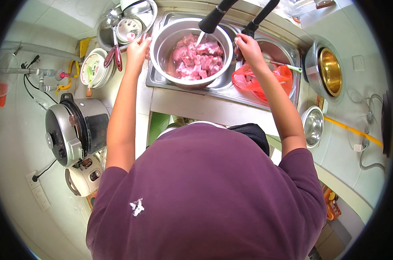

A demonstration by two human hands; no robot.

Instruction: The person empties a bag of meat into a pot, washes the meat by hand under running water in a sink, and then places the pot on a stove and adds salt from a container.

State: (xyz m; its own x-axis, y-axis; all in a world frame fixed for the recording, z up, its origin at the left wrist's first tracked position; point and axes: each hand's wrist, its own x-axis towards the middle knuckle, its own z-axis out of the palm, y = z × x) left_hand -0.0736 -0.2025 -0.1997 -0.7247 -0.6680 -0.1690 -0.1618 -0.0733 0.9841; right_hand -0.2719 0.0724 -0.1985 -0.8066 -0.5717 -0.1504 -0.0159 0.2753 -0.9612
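Observation:
Raw meat chunks (198, 60) lie in a large metal pot (175, 78) over the left basin of a stainless-steel double sink (151, 73). My left hand (139, 48) is closed at the pot's left side, its grip partly hidden by my own fingers. At the opposite side, my right hand (248, 48) is closed around the handle area, which it mostly covers. From a black faucet (212, 21), a stream of water (200, 38) falls onto the meat. A red plastic bag (282, 79) lies in the right basin, just beyond my right forearm.
A second black tap neck (255, 26) rises behind my right hand. Left of the sink are stacked bowls (94, 70), a ladle (111, 19) and an electric pressure cooker (66, 130). Metal basins (329, 71) lean at the right, near a green-handled utensil (294, 67).

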